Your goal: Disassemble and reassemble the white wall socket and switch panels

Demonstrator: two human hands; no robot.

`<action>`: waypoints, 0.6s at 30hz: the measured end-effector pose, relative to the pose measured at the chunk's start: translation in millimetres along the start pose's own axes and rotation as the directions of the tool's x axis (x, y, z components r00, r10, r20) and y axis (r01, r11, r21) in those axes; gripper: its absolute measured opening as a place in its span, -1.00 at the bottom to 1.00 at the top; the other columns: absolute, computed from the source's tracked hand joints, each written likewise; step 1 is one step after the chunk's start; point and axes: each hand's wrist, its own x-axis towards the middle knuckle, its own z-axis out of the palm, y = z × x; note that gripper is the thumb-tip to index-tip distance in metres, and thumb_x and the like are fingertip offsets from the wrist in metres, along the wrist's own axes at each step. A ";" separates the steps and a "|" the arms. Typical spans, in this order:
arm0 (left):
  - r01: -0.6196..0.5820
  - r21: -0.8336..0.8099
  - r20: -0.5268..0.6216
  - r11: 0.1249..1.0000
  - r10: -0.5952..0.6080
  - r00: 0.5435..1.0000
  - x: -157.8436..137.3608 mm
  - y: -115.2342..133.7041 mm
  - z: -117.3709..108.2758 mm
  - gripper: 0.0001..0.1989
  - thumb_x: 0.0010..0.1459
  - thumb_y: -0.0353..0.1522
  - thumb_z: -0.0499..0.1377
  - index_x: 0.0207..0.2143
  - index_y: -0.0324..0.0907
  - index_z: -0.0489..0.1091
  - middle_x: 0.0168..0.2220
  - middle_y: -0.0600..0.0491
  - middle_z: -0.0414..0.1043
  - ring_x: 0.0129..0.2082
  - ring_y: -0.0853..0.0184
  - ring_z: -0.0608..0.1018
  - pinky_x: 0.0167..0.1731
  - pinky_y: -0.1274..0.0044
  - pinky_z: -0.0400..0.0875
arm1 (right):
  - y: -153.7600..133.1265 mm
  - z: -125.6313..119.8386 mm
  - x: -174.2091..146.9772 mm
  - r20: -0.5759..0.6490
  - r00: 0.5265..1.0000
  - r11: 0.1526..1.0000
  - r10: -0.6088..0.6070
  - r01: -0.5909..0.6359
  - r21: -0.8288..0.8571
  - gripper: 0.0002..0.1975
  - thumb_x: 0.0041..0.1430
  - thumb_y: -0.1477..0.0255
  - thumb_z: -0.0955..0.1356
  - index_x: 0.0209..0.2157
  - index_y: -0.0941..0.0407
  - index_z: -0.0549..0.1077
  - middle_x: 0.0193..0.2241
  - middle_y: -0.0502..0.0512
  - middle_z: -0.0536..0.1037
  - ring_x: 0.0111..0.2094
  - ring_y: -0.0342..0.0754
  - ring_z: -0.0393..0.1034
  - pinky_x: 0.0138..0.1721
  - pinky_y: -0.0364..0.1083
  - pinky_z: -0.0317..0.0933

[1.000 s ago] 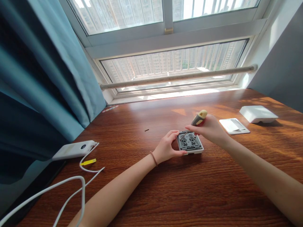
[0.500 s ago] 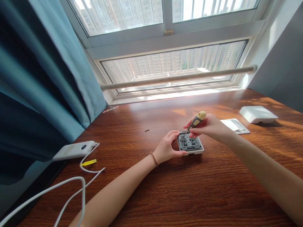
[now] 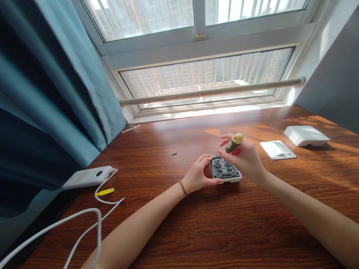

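Note:
A wall switch (image 3: pixel 226 170) with a white rim and a dark grey inside face lies on the wooden table. My left hand (image 3: pixel 199 172) grips its left side, thumb along the near edge and fingers at the far left corner. In my right hand (image 3: pixel 246 155) is a screwdriver (image 3: pixel 234 142) with a grey and yellow handle, held tilted. Its thin shaft slants down to the left, and the tip meets the left part of the switch's grey face. What exactly the tip touches is too small to tell.
A small dark screw (image 3: pixel 174 154) lies left of the switch. To the right are a flat white plate (image 3: pixel 273 150) and a white box-like piece (image 3: pixel 306 135). At left sit a white power bank (image 3: pixel 88 177), its white cable (image 3: pixel 98 224) and a yellow strip (image 3: pixel 105 192).
My right hand has turned about the screwdriver, its wrist dropping and its fingers shifting on the handle. The handle leans slightly lower and left. My left hand and the switch stay put.

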 end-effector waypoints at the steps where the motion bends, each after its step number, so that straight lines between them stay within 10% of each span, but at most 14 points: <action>1: -0.004 -0.001 0.000 1.000 0.004 1.000 0.1 0.2 -0.2 -0.32 -0.21 -0.17 0.33 -0.01 -0.17 0.24 0.03 -0.15 0.22 0.04 0.13 0.34 0.03 0.26 0.29 | -1.0 -1.3 1.2 0.060 0.998 0.995 0.034 -0.040 0.094 -0.75 -0.04 0.35 0.38 -0.27 0.12 0.42 -0.33 0.08 0.53 -0.60 -0.18 0.33 -0.60 -0.15 0.23; 8: -0.009 0.020 -0.013 1.000 0.009 1.000 0.1 1.0 -0.9 -0.34 -0.22 -0.18 0.33 -0.03 -0.16 0.26 0.02 -0.14 0.24 0.03 0.13 0.35 0.03 0.26 0.28 | -10.7 -23.2 15.9 0.516 0.846 0.872 0.133 -0.347 0.345 -0.66 -0.05 0.36 0.40 -0.18 0.12 0.35 -0.29 0.13 0.52 -0.49 -0.09 0.47 -0.47 -0.06 0.39; 18: -0.006 0.010 -0.006 1.000 0.006 1.000 -0.6 -1.0 0.6 -0.33 -0.21 -0.16 0.32 -0.02 -0.17 0.25 0.03 -0.14 0.23 0.03 0.14 0.35 0.04 0.28 0.29 | -3.1 -6.7 2.9 0.113 0.993 0.994 0.017 -0.004 -0.110 -0.80 -0.10 0.32 0.41 -0.60 0.13 0.36 -0.66 -0.01 0.43 -0.60 -0.13 0.33 -0.55 -0.14 0.20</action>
